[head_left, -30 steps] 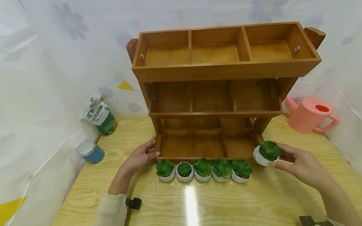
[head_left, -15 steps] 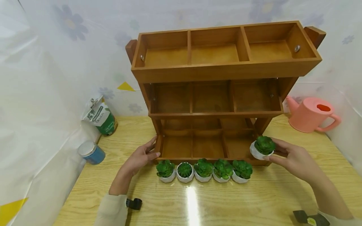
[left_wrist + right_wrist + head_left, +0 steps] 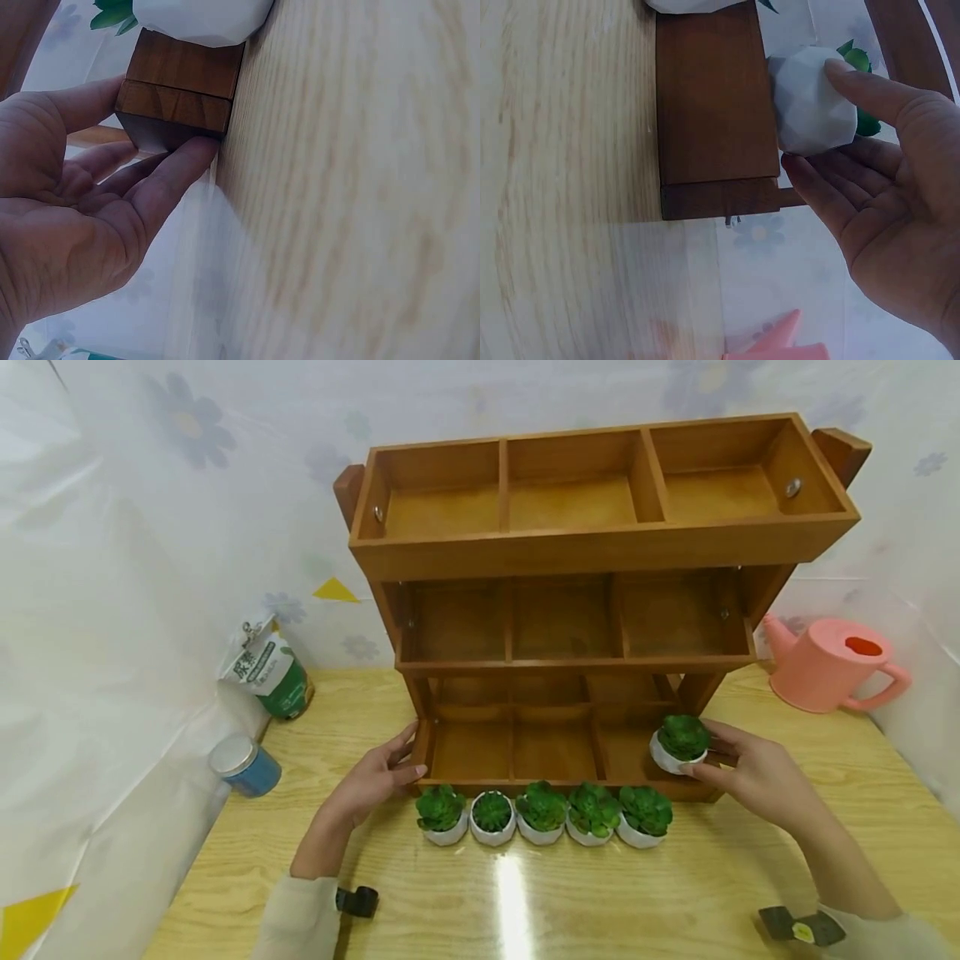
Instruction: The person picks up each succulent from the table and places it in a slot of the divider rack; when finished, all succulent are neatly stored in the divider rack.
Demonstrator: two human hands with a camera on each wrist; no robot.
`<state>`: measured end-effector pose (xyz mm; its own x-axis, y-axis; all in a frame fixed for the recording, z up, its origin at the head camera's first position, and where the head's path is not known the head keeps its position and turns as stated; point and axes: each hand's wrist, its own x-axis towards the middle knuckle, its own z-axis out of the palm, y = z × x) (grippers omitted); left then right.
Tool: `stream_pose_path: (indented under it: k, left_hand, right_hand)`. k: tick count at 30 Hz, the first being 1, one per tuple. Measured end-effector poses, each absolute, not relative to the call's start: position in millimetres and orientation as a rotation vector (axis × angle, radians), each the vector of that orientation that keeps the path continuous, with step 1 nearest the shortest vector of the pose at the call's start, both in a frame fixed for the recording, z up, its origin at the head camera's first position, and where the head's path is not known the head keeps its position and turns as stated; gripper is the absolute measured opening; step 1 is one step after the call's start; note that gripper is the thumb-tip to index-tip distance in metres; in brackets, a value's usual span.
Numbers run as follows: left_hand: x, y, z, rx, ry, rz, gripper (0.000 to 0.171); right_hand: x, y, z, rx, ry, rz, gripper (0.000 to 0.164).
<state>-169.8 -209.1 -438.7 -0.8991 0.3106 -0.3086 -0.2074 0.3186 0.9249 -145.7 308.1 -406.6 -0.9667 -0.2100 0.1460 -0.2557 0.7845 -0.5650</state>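
Note:
My right hand (image 3: pixel 761 781) pinches a small white faceted pot (image 3: pixel 814 101) with a green succulent (image 3: pixel 684 737) in it, thumb on one side and fingers on the other. The pot is over the right end of the bottom tier of a brown wooden plant stand (image 3: pixel 570 552). My left hand (image 3: pixel 369 787) grips the left end of that tier, its thumb and fingertips against the wooden corner (image 3: pixel 180 67). Along the stand's front edge, several more potted succulents (image 3: pixel 542 810) stand in a row on the table.
A pink watering can (image 3: pixel 825 664) stands right of the stand. To the left are a white and green bag (image 3: pixel 277 677) with a clip and a blue jar (image 3: pixel 251 772) with a silvery lid. The stand's three tiers are split into compartments. Flowered sheeting (image 3: pixel 150 543) hangs behind the wooden table (image 3: pixel 420 910).
My right hand has carried the potted succulent leftward and slightly away from me, from beside the stand's right end to over the bottom tier. My left hand has stayed at the left end.

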Motion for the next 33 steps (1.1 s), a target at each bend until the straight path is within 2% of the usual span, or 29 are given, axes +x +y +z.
stream_pose_path:
  k: [17,33]
  left_hand:
    - [-170.6,-206.6,-437.2,0.129,2.131,1.636,0.077]
    - [-168.6,-208.6,-439.5,0.101,2.144,1.626,0.077]
  right_hand:
    - [-162.9,280.6,-415.1,0.269,-2.975,0.886,0.081]
    - [-172.6,259.0,-426.1,0.313,-2.976,0.877,0.065]
